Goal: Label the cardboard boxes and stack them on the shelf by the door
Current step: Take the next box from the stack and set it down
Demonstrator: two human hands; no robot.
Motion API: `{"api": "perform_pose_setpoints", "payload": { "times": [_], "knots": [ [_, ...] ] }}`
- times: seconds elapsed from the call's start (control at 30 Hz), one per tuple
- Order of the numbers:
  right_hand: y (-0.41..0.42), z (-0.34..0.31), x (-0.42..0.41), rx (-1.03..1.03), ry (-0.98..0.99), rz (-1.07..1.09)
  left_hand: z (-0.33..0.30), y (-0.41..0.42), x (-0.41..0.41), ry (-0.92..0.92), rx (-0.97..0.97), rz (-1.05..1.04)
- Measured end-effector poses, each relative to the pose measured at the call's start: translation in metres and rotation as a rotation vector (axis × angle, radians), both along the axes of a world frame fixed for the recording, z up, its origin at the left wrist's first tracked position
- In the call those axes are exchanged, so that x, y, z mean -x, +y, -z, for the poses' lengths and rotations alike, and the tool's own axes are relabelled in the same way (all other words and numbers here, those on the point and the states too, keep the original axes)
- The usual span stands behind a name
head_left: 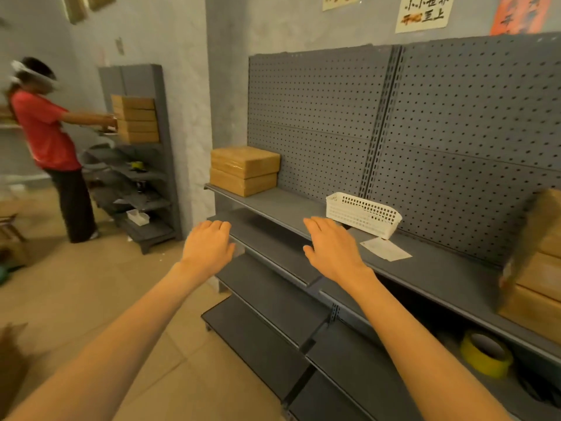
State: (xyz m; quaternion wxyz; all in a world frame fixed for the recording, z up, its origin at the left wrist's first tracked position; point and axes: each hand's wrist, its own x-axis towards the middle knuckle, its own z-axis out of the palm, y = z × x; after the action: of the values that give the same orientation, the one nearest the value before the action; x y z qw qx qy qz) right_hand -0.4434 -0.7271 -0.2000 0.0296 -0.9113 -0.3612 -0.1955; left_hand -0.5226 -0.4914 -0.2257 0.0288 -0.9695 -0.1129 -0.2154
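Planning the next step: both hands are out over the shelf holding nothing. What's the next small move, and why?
Probably swing the right hand toward the box stack at the right edge and grip one. Both it and the left hand are open, and only two boxes sit stacked at the far left of the top shelf.

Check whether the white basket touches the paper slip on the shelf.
Apart. The head view shows a strip of bare shelf between the basket and the paper slip.

I'm looking at a shop or stockroom; grey pegboard-backed shelving (334, 208) lines the wall; brown cardboard boxes (244, 170) sit stacked on it; handwritten paper signs (423, 12) hang above.
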Motion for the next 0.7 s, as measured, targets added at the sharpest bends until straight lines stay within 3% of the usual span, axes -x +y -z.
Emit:
{"api": "perform_pose_setpoints", "payload": {
  "times": [0.23,0.7],
  "knots": [
    [0.116,-0.013,-0.04,-0.01,-0.025,-0.04,-0.017,0.117,-0.025,0.0,-0.109,-0.066],
    [0.265,0.024,-0.144,0.019,0.051,-0.095,0.01,0.253,-0.11,0.089,-0.066,-0.134]
  ]
}}
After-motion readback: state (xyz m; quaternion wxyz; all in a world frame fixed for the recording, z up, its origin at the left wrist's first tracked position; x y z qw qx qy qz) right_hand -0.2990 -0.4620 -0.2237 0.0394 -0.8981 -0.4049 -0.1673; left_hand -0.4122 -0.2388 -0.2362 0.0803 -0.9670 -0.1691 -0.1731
